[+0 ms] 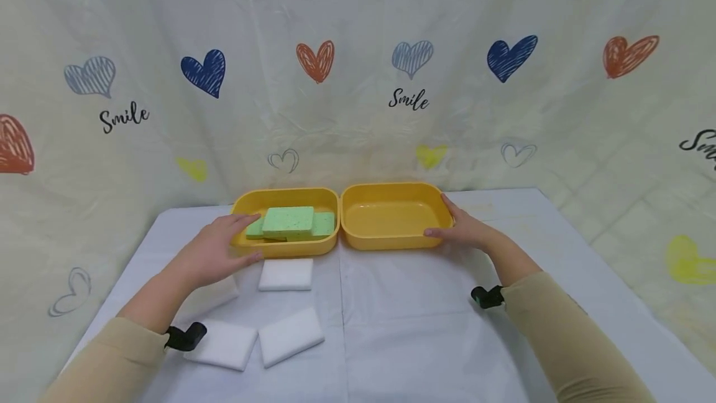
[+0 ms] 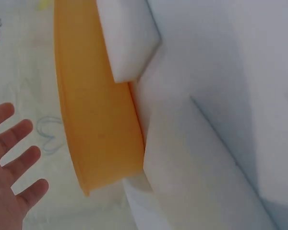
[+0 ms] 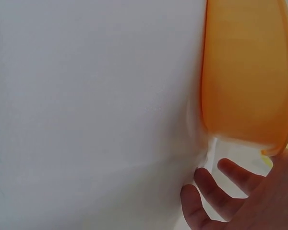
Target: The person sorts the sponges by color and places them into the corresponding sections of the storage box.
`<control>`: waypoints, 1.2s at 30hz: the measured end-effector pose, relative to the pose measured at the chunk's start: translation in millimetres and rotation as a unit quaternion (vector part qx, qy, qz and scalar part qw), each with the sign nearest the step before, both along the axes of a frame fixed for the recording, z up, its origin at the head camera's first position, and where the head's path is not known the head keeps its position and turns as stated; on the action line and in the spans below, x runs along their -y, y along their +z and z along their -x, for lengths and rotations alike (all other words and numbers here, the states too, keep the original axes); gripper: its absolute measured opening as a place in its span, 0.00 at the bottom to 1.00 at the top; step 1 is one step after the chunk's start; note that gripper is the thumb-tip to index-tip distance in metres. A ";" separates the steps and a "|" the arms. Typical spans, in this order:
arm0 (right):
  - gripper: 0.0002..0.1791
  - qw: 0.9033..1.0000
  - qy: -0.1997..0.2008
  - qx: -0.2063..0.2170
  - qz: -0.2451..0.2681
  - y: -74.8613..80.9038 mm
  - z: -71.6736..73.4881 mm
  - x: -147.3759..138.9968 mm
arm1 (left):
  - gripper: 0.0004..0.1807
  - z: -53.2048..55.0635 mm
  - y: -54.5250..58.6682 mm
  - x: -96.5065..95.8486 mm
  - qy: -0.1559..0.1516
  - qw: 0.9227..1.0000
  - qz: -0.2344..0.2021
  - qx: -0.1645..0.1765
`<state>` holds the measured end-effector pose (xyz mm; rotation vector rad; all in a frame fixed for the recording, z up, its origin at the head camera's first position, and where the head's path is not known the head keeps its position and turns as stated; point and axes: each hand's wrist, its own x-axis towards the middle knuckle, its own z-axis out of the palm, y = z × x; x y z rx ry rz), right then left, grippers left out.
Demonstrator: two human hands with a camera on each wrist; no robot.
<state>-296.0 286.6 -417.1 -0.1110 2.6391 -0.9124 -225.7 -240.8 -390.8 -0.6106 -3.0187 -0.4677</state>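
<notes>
Two yellow rounded containers stand side by side at the back of the table. In the left container (image 1: 304, 249) lie several green sponges (image 1: 288, 221), one stacked on top. My left hand (image 1: 215, 250) is spread around its left end, fingers toward the back and thumb toward the front. In the left wrist view those fingers (image 2: 31, 194) are apart from the yellow wall. My right hand (image 1: 467, 229) is at the right end of the bare right container (image 1: 391, 242), thumb at its front rim. Loosely spread fingers (image 3: 213, 191) show beside that container in the right wrist view.
Several white rectangular pads, one white pad (image 1: 285, 274) among them, lie in front of the left container and under my left forearm. The white table (image 1: 414, 341) meets a cloth backdrop (image 1: 358, 123) printed with hearts right behind the containers.
</notes>
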 end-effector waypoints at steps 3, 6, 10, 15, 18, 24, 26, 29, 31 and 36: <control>0.68 1.000 -0.001 -0.001 0.000 -1.0 -0.2 -0.7 | 0.45 -16.5 1.8 -9.9 -0.032 0.999 0.009 -0.022; 0.68 1.000 -0.005 0.001 -0.005 -1.7 0.5 -1.7 | 0.42 -34.3 1.7 -20.9 -0.055 0.998 0.021 -0.033; 0.69 1.000 -0.004 0.003 -0.007 -2.3 1.8 0.0 | 0.37 -55.0 -2.8 -32.8 -0.081 0.996 0.040 -0.018; 0.68 1.000 -0.003 0.003 -0.006 -2.9 1.3 -0.4 | 0.37 -73.5 -9.4 -42.6 -0.108 0.993 0.050 0.016; 0.68 1.000 -0.002 0.004 -0.004 -2.0 -0.4 -0.5 | 0.38 -81.6 -14.7 -46.5 -0.120 0.991 0.055 0.028; 0.68 1.000 -0.001 0.007 0.004 -0.2 -1.3 -2.2 | 0.38 -92.4 -26.5 -55.1 -0.146 0.984 0.086 0.052; 0.68 1.000 0.000 0.009 0.006 -0.1 -0.5 -2.7 | 0.38 -95.9 -30.6 -56.9 -0.151 0.983 0.090 0.050; 0.69 1.000 -0.001 0.012 0.009 -0.2 0.3 -2.7 | 0.39 -100.1 -34.9 -58.2 -0.157 0.983 0.093 0.040; 0.69 1.000 -0.002 0.013 0.010 -0.6 0.6 -2.5 | 0.38 -101.5 -36.6 -58.3 -0.159 0.982 0.096 0.029; 0.69 1.000 -0.004 0.014 0.010 -2.9 1.1 -2.1 | 0.36 -101.1 -38.1 -56.7 -0.165 0.981 0.103 0.008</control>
